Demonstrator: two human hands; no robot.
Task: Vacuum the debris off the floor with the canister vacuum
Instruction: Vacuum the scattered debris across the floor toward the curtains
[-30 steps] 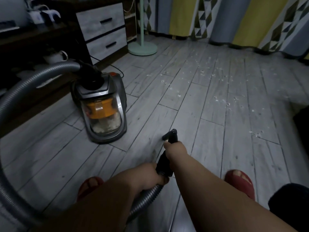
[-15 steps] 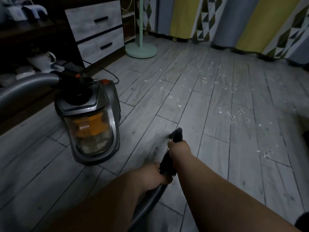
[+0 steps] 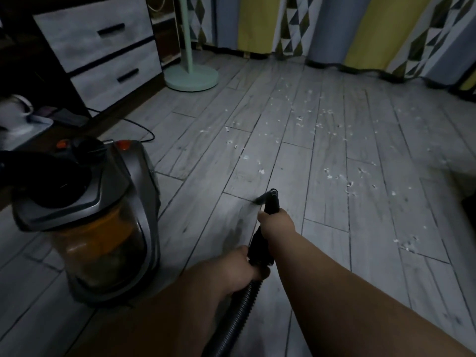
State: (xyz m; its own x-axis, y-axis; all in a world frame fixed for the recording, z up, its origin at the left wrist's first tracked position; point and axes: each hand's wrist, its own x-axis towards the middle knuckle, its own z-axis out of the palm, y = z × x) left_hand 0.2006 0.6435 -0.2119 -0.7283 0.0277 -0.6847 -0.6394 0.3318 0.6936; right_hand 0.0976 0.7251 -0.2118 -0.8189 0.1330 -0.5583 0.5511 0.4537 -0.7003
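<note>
A grey and orange canister vacuum (image 3: 98,228) stands on the floor at my left. Its ribbed grey hose (image 3: 231,320) runs up to a black wand (image 3: 270,204) whose nozzle tip points down at the floorboards. My left hand (image 3: 239,269) grips the wand's rear end where the hose joins. My right hand (image 3: 277,221) grips the wand further forward, near the tip. Small white debris (image 3: 304,119) lies scattered over the grey wood floor (image 3: 373,228) ahead and to the right of the nozzle.
A drawer cabinet (image 3: 103,47) stands at the back left, with a mint green round stand base (image 3: 192,77) beside it. A black power cord (image 3: 139,127) trails across the floor behind the vacuum. Patterned curtains (image 3: 334,27) hang along the far wall.
The view has shifted forward and left, so the canister now sits closer and lower left. Both hands keep their hold on the wand, whose tip has advanced toward the debris.
</note>
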